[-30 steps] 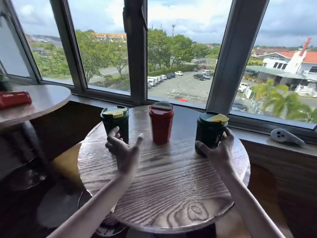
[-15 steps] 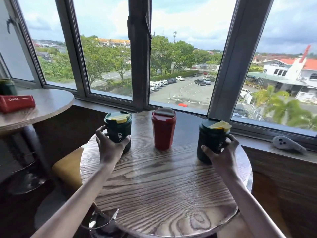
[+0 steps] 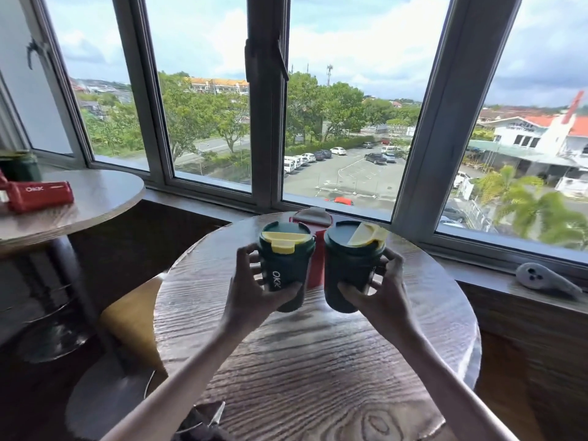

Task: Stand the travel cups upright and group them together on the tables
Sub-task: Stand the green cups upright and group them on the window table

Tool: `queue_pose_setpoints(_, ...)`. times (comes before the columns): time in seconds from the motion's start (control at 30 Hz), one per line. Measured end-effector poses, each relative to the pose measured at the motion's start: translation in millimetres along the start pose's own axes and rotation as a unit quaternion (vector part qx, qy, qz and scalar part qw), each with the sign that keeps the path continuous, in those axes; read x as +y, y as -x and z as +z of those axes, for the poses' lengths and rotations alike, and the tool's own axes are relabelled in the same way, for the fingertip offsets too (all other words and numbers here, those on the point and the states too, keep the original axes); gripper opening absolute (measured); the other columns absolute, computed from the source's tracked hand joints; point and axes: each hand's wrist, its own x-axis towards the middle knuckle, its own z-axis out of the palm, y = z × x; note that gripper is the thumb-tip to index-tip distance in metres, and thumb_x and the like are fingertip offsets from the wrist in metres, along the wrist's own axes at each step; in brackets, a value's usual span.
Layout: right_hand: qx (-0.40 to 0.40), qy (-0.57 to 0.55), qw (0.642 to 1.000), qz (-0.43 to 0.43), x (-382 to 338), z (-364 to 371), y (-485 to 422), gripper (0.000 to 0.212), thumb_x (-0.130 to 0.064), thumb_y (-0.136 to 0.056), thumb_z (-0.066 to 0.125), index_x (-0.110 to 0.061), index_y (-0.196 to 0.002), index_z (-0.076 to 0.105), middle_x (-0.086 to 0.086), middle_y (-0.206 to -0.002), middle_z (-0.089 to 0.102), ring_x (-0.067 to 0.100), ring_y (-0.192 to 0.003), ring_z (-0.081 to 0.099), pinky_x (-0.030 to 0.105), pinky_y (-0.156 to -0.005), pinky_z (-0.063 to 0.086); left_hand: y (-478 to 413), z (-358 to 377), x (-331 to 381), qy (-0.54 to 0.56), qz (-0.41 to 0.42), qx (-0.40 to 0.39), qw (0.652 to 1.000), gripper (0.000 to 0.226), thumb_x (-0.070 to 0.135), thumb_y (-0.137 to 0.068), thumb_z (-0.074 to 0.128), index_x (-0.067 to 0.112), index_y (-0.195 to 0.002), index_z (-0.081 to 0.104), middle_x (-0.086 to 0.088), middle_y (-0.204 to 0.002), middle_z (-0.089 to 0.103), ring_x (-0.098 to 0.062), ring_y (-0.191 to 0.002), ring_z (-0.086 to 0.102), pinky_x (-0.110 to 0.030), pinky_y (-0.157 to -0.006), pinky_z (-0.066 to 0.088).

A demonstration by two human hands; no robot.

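Two dark green travel cups with yellow lid flaps stand upright side by side on the round wooden table (image 3: 318, 361). My left hand (image 3: 254, 288) grips the left green cup (image 3: 286, 265) and my right hand (image 3: 378, 291) grips the right green cup (image 3: 350, 265). A red travel cup (image 3: 313, 218) stands upright right behind them, mostly hidden. On the second round table (image 3: 95, 198) at the left, a red cup (image 3: 38, 195) lies on its side and a green cup (image 3: 19, 167) stands behind it.
Window frames run along the far side of both tables. A grey handheld controller (image 3: 544, 278) lies on the sill at the right. A yellow cushioned seat (image 3: 133, 316) sits low between the tables, and a metal table base (image 3: 105, 399) is on the floor.
Both hands have slid the green cups inward from the table's left and right sides, so they now stand close together in front of the red cup.
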Motion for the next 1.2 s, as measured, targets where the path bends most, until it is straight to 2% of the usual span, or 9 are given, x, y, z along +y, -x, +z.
queue_pose_setpoints(0.13,-0.026,0.008,1.000,0.003,2,5,1,0.078,-0.006,-0.065,0.081,-0.027,-0.120,0.030,-0.011,-0.112,0.051,0.001,-0.103,0.055,0.020,-0.083,0.052,0,-1,-10,0.010,-0.020,-0.039,0.999,0.087,0.037,-0.042,0.085,0.025,-0.115,0.038,0.012,-0.113,0.055,-0.003,-0.099,0.059,-0.019,-0.073,0.055)
queue_pose_setpoints(0.23,-0.044,0.018,0.998,0.032,7,4,6,0.084,-0.026,-0.057,0.082,-0.032,-0.122,0.029,-0.012,-0.116,0.053,0.012,-0.106,0.058,0.039,-0.090,0.054,0,-4,-16,0.009,-0.036,-0.072,0.997,0.085,0.042,-0.042,0.080,0.027,-0.115,0.039,0.011,-0.114,0.055,-0.005,-0.102,0.058,-0.021,-0.074,0.055)
queue_pose_setpoints(0.33,-0.042,0.023,0.998,0.045,14,4,9,0.087,-0.043,-0.050,0.077,-0.036,-0.122,0.029,-0.006,-0.122,0.054,0.014,-0.108,0.059,0.046,-0.091,0.053,-2,-5,-18,0.010,-0.046,-0.097,0.994,0.083,0.033,-0.048,0.084,0.028,-0.117,0.036,0.013,-0.115,0.052,-0.002,-0.103,0.055,-0.013,-0.072,0.052)
queue_pose_setpoints(0.4,-0.045,0.019,0.998,0.041,17,3,10,0.090,-0.047,-0.049,0.076,-0.037,-0.124,0.028,-0.010,-0.121,0.052,0.009,-0.105,0.060,0.045,-0.091,0.053,-1,-5,-18,0.008,-0.042,-0.104,0.994,0.085,0.022,-0.055,0.088,0.025,-0.120,0.034,0.013,-0.114,0.050,-0.003,-0.103,0.053,-0.010,-0.074,0.050)
queue_pose_setpoints(0.53,-0.085,-0.010,0.996,0.036,19,-1,13,0.098,-0.046,-0.053,0.074,-0.022,-0.135,0.025,-0.020,-0.122,0.045,-0.007,-0.106,0.057,0.034,-0.092,0.052,5,-3,-18,-0.049,-0.030,-0.046,0.997,0.097,0.039,-0.049,0.092,0.028,-0.123,0.031,0.022,-0.111,0.046,0.005,-0.102,0.051,-0.015,-0.078,0.051)
queue_pose_setpoints(0.67,-0.097,-0.025,0.994,0.043,21,-1,13,0.089,-0.032,-0.056,0.078,-0.027,-0.129,0.027,-0.002,-0.128,0.049,-0.004,-0.106,0.058,0.020,-0.082,0.053,6,-3,-20,-0.042,-0.035,-0.040,0.998,0.082,0.023,-0.056,0.090,0.029,-0.117,0.035,0.019,-0.110,0.051,0.001,-0.099,0.057,-0.015,-0.072,0.054)
queue_pose_setpoints(0.83,-0.085,0.002,0.996,0.038,24,-1,12,0.093,-0.042,-0.055,0.080,-0.031,-0.131,0.027,-0.003,-0.125,0.052,0.002,-0.110,0.056,0.023,-0.086,0.052,7,-7,-22,-0.049,-0.037,-0.073,0.995,0.091,0.038,-0.051,0.087,0.026,-0.126,0.037,0.020,-0.111,0.053,0.004,-0.105,0.055,-0.011,-0.081,0.050)
queue_pose_setpoints(1.0,-0.094,-0.007,0.995,0.037,27,-3,10,0.080,-0.004,-0.070,0.080,-0.029,-0.127,0.030,-0.001,-0.116,0.055,0.001,-0.104,0.058,0.014,-0.075,0.052,11,-3,-20,-0.089,-0.022,-0.037,0.995,0.095,0.032,-0.053,0.092,0.021,-0.129,0.036,0.014,-0.109,0.052,0.000,-0.097,0.056,-0.013,-0.076,0.051)
queue_pose_setpoints(1.2,-0.089,-0.009,0.995,0.045,23,-3,11,0.087,-0.018,-0.063,0.086,-0.029,-0.129,0.030,-0.011,-0.113,0.052,-0.005,-0.099,0.058,0.020,-0.077,0.052,7,-7,-24,-0.085,-0.031,-0.058,0.994,0.093,0.032,-0.050,0.089,0.018,-0.128,0.041,0.013,-0.110,0.057,-0.005,-0.104,0.060,-0.021,-0.083,0.055)
